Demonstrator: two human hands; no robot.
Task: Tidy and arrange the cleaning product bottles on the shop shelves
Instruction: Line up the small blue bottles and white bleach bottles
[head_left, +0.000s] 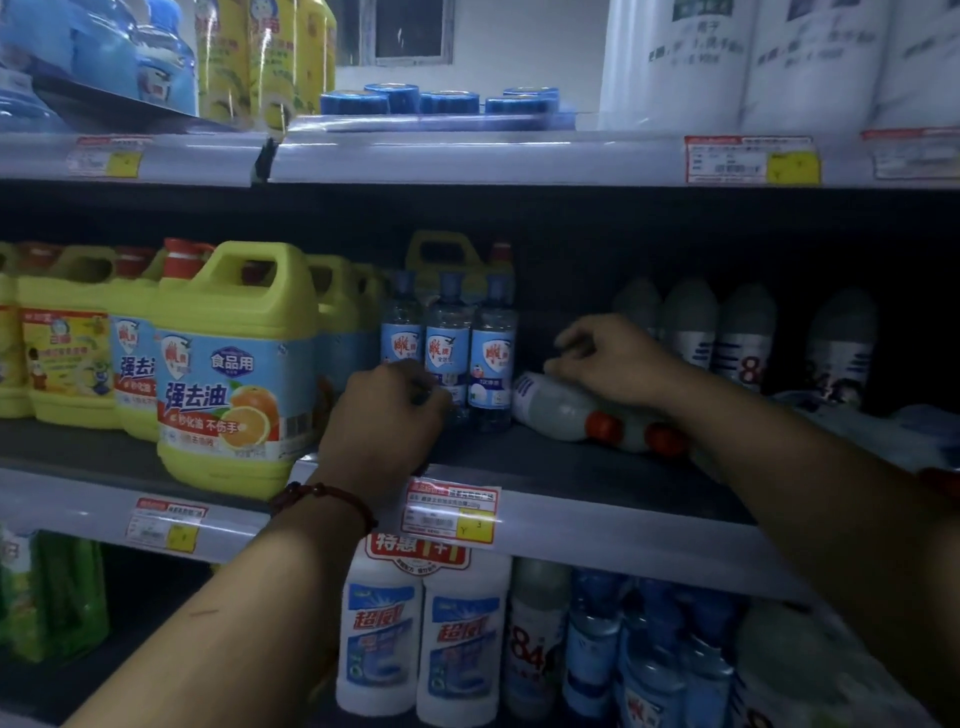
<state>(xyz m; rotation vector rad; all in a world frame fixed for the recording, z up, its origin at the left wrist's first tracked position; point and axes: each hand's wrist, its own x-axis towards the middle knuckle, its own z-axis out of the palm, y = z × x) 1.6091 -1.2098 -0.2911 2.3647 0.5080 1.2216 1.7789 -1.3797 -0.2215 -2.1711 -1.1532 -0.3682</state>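
The task is judged to be partway done, with work centred on the middle shelf (571, 467). At its left, the yellow jugs (234, 364) are stood upright in rows with labels facing out, and little seems left to do there. Just right of them, three clear bottles (491, 353) are lined up side by side near the front. The left hand (384, 415) is placed at their base, its grip curled in front of the left and middle ones; whether a bottle is actually clasped cannot be told. The untidy part is further right: a fallen bottle (550, 402) is lying on its side with its red cap pointing near, and a second fallen bottle (665, 439) is lying just beside it. The right hand (618, 364) is laid over the first, its grip curled down round the bottle's body. Behind, at the far right, white bottles (691, 327) are already standing upright in a loose row with gaps. What is left, by this judgement, is for both fallen bottles to be stood up and the row closed; the far right edge is too dim to be assessed
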